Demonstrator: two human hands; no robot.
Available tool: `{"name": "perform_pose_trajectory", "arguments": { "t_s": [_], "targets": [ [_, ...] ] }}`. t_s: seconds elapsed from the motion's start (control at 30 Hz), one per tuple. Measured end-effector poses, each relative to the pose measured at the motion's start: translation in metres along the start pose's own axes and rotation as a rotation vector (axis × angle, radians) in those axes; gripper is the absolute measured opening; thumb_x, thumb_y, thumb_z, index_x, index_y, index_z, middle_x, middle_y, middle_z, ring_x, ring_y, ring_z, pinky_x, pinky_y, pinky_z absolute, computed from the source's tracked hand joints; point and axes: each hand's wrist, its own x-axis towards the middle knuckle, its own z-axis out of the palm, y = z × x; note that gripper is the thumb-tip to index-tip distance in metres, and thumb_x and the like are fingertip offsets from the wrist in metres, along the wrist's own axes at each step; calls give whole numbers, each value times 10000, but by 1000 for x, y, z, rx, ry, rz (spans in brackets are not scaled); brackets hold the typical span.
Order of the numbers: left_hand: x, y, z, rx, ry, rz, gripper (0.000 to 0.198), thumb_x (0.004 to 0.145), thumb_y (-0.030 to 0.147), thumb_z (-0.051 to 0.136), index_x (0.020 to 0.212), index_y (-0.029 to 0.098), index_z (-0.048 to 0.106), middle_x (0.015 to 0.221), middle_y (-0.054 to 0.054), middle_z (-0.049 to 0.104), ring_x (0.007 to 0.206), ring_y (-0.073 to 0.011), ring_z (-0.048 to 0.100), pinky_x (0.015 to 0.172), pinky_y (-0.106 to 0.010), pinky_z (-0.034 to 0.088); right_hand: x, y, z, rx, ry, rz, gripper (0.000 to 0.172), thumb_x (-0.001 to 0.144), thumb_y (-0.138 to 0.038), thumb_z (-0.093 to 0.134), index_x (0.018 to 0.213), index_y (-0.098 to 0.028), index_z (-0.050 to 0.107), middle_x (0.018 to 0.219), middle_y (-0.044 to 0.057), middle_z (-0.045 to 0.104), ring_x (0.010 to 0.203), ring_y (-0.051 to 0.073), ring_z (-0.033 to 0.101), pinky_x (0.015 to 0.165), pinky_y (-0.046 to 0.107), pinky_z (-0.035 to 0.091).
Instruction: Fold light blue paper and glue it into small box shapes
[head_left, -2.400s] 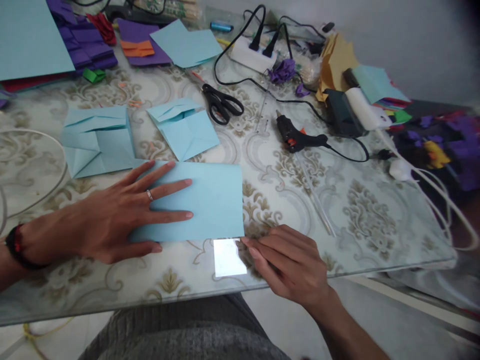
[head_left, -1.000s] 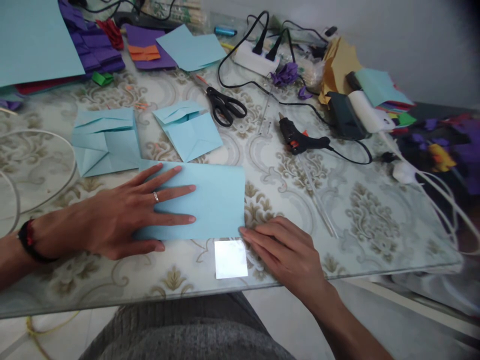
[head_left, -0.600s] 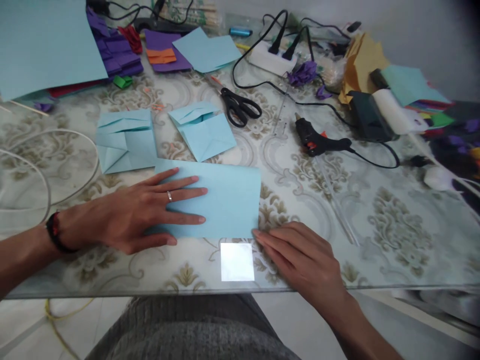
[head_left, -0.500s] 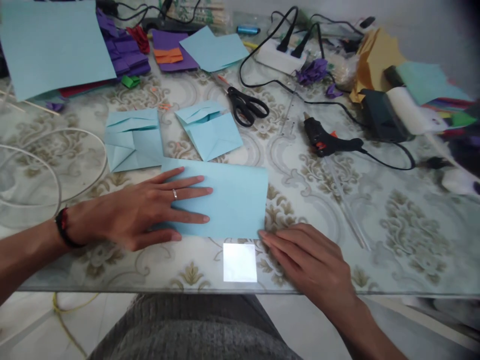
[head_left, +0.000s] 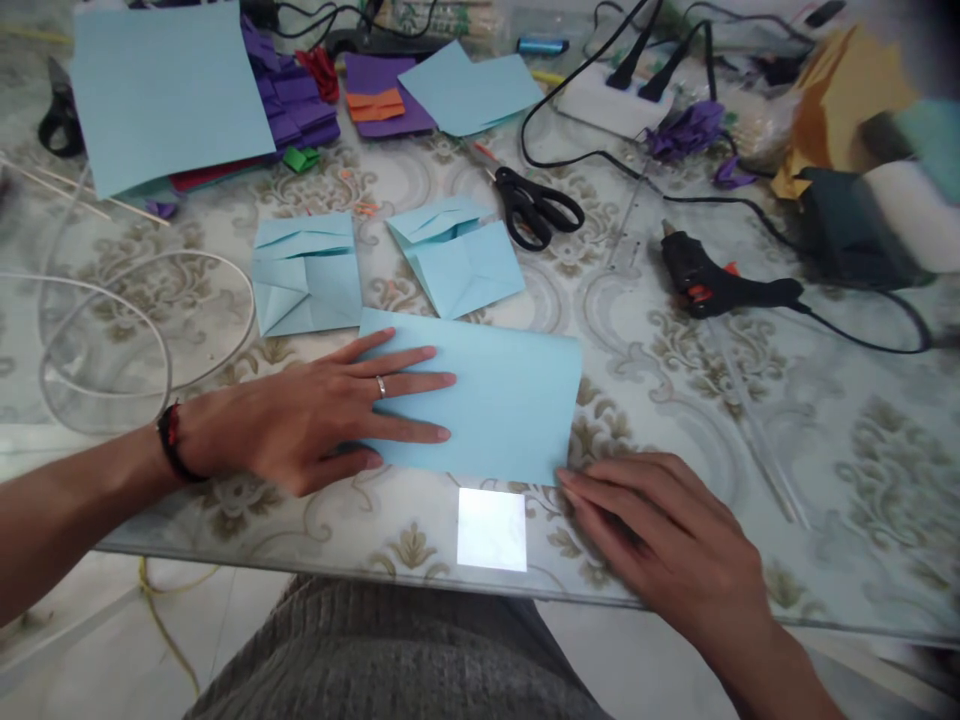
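A light-blue sheet of paper (head_left: 510, 400), folded over along its far side, lies flat near the table's front edge. My left hand (head_left: 307, 420) rests on its left part, palm down with the fingers spread. At the near right corner, my right hand (head_left: 667, 530) has its fingers pressed together, with thumb and fingertips closed on the paper's corner. Just beyond the sheet are two folded light-blue paper pockets, one on the left (head_left: 307, 275) and one on the right (head_left: 461, 260). The underside of the sheet is hidden.
Black-handled scissors (head_left: 536, 208) lie behind the pockets. To the right is a glue gun (head_left: 720, 280) with a clear stick and a cord. A white power strip (head_left: 615, 100), purple papers (head_left: 289, 100) and a large blue sheet (head_left: 172, 100) stand farther back. White wire (head_left: 157, 350) coils at left.
The whole scene has shifted to the right in view as the head turned left. Both hands keep the same places on the blue paper.
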Motion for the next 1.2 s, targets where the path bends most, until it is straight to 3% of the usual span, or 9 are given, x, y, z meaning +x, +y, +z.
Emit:
{"name": "perform_pose_trajectory", "arguments": {
  "t_s": [0.23, 0.53, 0.63, 0.7, 0.83, 0.93, 1.03, 1.13, 1.2],
  "targets": [
    [-2, -1, 2, 4, 1, 17, 568, 984, 228, 528, 1545, 310, 511, 1744, -46, 267, 1632, -306, 149, 1311, -625, 61, 13, 0, -1, 32, 2, 44, 158, 937, -125, 679, 1049, -236, 680, 1176, 141, 680, 1058, 332, 678, 886, 546, 574],
    [-4, 9, 3, -51, 20, 45, 766, 758, 67, 539, 1505, 235, 546, 1709, -88, 353, 1606, -293, 263, 1321, -587, 154, 83, 34, 2, 49, -112, 101, 259, 1012, -281, 615, 1253, -301, 708, 1432, 110, 632, 1241, 334, 656, 926, 494, 593],
    [-2, 14, 4, -61, -4, 63, 762, 720, 71, 572, 1464, 238, 594, 1682, -91, 409, 1597, -305, 287, 1328, -577, 147, 86, 40, 2, 160, -216, 203, 314, 1008, -347, 626, 1312, -310, 695, 1345, 88, 698, 1124, 285, 719, 660, 346, 623],
    [-2, 16, 5, -61, -4, 76, 740, 713, 78, 598, 1433, 247, 623, 1657, -82, 455, 1591, -315, 302, 1334, -573, 130, 83, 40, -2, 244, -278, 293, 258, 991, -402, 653, 1219, -304, 723, 1193, 67, 759, 969, 254, 752, 539, 291, 577],
    [-4, 19, 10, -55, 42, 103, 681, 714, 76, 627, 1372, 245, 666, 1600, -77, 535, 1577, -331, 332, 1339, -570, 125, 79, 37, -15, 356, -413, 376, 220, 978, -474, 661, 919, -268, 712, 941, 28, 772, 782, 214, 736, 608, 301, 598],
    [-6, 21, 13, -57, 59, 113, 666, 722, 74, 630, 1368, 231, 666, 1571, -86, 568, 1560, -333, 368, 1327, -582, 178, 87, 40, -17, 407, -475, 403, 211, 963, -447, 692, 1109, -299, 725, 1043, 41, 789, 858, 230, 762, 628, 301, 621],
    [-5, 23, 14, -34, 59, 111, 642, 731, 76, 630, 1354, 229, 675, 1571, -82, 569, 1553, -323, 384, 1330, -562, 186, 105, 44, -6, 548, -460, 418, 474, 947, -394, 720, 1405, -323, 621, 1147, 82, 784, 880, 231, 785, 665, 315, 651],
    [-4, 23, 11, 12, 29, 99, 621, 743, 75, 626, 1340, 240, 678, 1573, -77, 565, 1568, -309, 357, 1336, -556, 151, 124, 45, 11, 738, -452, 452, 555, 923, -344, 741, 1453, -296, 582, 986, 48, 782, 782, 200, 775, 634, 302, 641],
    [-4, 19, 8, 37, 67, 95, 594, 769, 60, 599, 1330, 239, 677, 1578, -85, 557, 1569, -305, 355, 1331, -563, 168, 132, 43, 18, 823, -483, 508, 464, 909, -332, 750, 1357, -265, 649, 908, 28, 774, 770, 196, 762, 623, 294, 626]
  ]
}}
